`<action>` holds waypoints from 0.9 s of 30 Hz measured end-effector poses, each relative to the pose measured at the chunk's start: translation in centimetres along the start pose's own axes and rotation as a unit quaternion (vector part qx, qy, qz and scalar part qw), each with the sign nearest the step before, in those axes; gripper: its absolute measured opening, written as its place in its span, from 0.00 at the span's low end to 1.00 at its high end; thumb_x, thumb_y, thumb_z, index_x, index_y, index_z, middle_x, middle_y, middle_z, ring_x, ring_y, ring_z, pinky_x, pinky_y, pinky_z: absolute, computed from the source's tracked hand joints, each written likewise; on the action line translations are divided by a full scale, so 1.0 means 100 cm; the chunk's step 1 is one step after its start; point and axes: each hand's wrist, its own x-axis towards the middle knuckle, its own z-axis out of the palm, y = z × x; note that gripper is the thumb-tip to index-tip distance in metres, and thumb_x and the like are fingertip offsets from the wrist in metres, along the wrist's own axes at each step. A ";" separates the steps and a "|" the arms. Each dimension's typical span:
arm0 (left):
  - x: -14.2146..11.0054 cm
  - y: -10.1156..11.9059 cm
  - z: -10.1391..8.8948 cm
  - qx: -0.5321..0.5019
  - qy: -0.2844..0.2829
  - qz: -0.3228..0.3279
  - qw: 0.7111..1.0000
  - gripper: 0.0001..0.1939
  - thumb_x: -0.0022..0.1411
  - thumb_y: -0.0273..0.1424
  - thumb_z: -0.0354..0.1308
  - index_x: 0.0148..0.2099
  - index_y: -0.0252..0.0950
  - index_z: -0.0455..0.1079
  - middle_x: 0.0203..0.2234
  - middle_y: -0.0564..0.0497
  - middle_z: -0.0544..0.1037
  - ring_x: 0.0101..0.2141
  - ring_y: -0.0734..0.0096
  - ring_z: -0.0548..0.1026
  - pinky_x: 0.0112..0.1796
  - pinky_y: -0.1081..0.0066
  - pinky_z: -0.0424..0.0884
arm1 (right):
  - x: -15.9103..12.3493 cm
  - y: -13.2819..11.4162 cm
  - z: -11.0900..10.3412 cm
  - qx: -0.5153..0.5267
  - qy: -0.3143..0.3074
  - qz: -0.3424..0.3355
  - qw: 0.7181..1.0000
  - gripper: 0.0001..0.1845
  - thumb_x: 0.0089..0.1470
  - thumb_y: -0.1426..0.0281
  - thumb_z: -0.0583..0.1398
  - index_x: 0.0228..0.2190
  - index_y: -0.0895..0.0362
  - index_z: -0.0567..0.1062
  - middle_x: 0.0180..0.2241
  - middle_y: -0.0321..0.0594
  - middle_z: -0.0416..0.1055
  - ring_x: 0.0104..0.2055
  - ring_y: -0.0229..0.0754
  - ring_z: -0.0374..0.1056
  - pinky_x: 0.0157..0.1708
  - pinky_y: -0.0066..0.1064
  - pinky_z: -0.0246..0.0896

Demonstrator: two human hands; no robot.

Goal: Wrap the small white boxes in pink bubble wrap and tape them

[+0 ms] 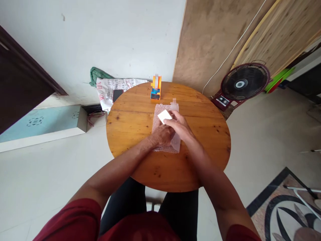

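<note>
A small white box-like object (pixel 165 116), bright on its top face, is tilted in the grip of my right hand (pixel 181 124). My right thumb lies along its near edge, and the other fingers are behind it. Underneath, a sheet or pouch of clear bubble wrap (pixel 157 112) lies flat on the round wooden table (pixel 130 125). My left hand (pixel 162 135) rests over the middle of the bubble wrap, just below the white object. Its fingers are mostly hidden by my right hand, so I cannot tell what they hold. A clear flap sticks out at the wrap's far right corner.
An orange and blue tape dispenser (pixel 155 88) stands near the table's far edge. Behind the table's left side lies a printed white sack (pixel 104 88) with a green bag (pixel 99 74). To the right, a round dark fan (pixel 240 83) is near the wall.
</note>
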 end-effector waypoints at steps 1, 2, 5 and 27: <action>-0.006 -0.007 -0.001 0.010 -0.025 0.045 0.999 0.38 0.49 0.37 0.69 0.64 0.43 0.69 0.65 0.46 0.66 0.69 0.43 0.56 0.69 0.46 0.49 | -0.001 0.002 -0.008 0.042 0.006 0.018 0.999 0.25 0.41 0.63 0.68 0.45 0.51 0.75 0.41 0.36 0.81 0.46 0.47 0.75 0.50 0.40 0.67; -0.012 -0.013 -0.003 0.043 -0.040 0.091 0.994 0.41 0.49 0.39 0.69 0.66 0.41 0.67 0.68 0.42 0.62 0.70 0.40 0.52 0.69 0.41 0.42 | -0.003 0.005 -0.016 0.071 0.012 0.033 0.997 0.26 0.40 0.63 0.69 0.44 0.52 0.75 0.41 0.37 0.81 0.46 0.48 0.75 0.51 0.40 0.67; -0.017 -0.022 -0.007 0.090 -0.066 0.138 0.984 0.44 0.53 0.41 0.66 0.70 0.36 0.60 0.71 0.36 0.54 0.71 0.36 0.48 0.67 0.34 0.35 | -0.009 0.010 -0.039 0.113 0.031 0.067 0.991 0.29 0.38 0.61 0.70 0.44 0.53 0.75 0.42 0.39 0.80 0.48 0.49 0.75 0.52 0.41 0.66; 0.007 -0.056 -0.016 -0.222 0.048 0.051 0.972 0.18 0.60 0.22 0.48 0.48 0.31 0.76 0.47 0.44 0.81 0.49 0.62 0.77 0.57 0.58 0.70 | -0.024 0.043 -0.066 -0.273 -0.108 -0.137 0.946 0.38 0.47 0.70 0.64 0.60 0.49 0.67 0.60 0.44 0.70 0.61 0.55 0.67 0.61 0.51 0.61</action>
